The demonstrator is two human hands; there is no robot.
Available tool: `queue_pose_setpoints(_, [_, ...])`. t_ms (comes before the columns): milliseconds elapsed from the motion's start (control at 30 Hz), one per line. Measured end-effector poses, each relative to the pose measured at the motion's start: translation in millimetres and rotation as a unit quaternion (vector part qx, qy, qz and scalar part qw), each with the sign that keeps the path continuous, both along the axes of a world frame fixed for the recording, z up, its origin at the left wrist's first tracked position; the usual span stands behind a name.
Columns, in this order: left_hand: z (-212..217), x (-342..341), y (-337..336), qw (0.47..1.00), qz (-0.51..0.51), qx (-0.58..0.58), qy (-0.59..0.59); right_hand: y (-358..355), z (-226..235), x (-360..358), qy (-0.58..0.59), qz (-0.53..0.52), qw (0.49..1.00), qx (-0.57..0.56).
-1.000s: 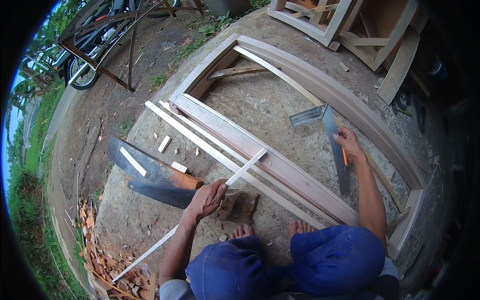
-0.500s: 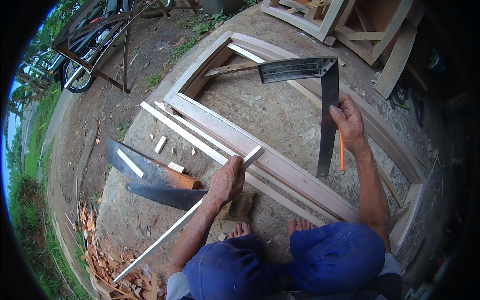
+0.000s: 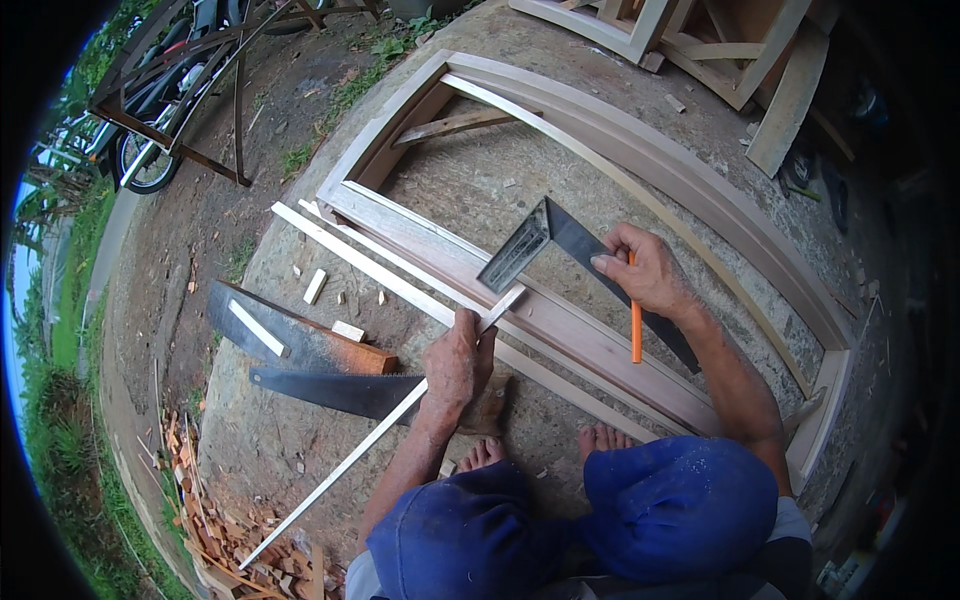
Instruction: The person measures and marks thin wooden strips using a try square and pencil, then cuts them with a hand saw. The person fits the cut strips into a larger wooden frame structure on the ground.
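Note:
My left hand [image 3: 455, 368] is closed around a thin pale wooden strip [image 3: 335, 482], which slants from the lower left up to its cut end just past my fingers. In my right hand [image 3: 650, 272] are a try square [image 3: 580, 243] and an orange pencil [image 3: 636, 325]. The square's stock tilts down toward the strip's end, with a small gap showing between them. Beneath both hands lies a large wooden frame [image 3: 385, 122]. Two long pale strips run along its near rail; the outer strip [image 3: 365, 264] passes behind my left hand.
Left of my hand lie a toothed saw blade [image 3: 325, 391] and a dark-topped wood block [image 3: 300, 335] bearing a short offcut [image 3: 257, 328]. Wood scraps [image 3: 225, 520] pile up at lower left. More wooden frames [image 3: 700, 50] stand far right; a motorcycle [image 3: 150, 160] is far left.
My right hand has brought the square down and left, turning it so its stock tilts toward the strip's end. The left hand has shifted only slightly, still gripping the strip.

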State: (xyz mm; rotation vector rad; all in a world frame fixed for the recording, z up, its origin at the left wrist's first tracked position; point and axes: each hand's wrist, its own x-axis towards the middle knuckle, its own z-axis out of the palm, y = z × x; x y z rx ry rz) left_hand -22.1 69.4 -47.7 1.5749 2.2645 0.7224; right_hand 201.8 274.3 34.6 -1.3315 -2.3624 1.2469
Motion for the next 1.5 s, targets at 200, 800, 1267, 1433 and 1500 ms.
queue_pose_setpoints(200, [1.3, 0.5, 1.3, 0.999, -0.034, -0.019, 0.024, -22.3, -2.5, -12.5, 0.094, 0.099, 0.959, 0.249])
queue_pose_setpoints(800, [0.4, -0.3, -0.1, 0.991, -0.073, 0.069, 0.084, -40.7, -41.3, -12.1, 0.022, 0.222, 0.956, 0.191])
queue_pose_setpoints(1267, [-5.5, 4.0, -0.7, 0.993, -0.052, 0.031, 0.100, -32.7, -43.6, 3.0, -0.030, 0.209, 0.974, 0.079])
queue_pose_setpoints(1433, [-9.5, 3.8, -2.2, 0.988, -0.068, 0.063, 0.123, -26.3, -38.1, 14.7, -0.019, 0.161, 0.986, 0.035])
queue_pose_setpoints(1500, [-9.6, 3.5, -1.3, 0.987, -0.068, 0.082, 0.124, -22.0, -36.9, 15.0, 0.007, 0.122, 0.991, 0.049])
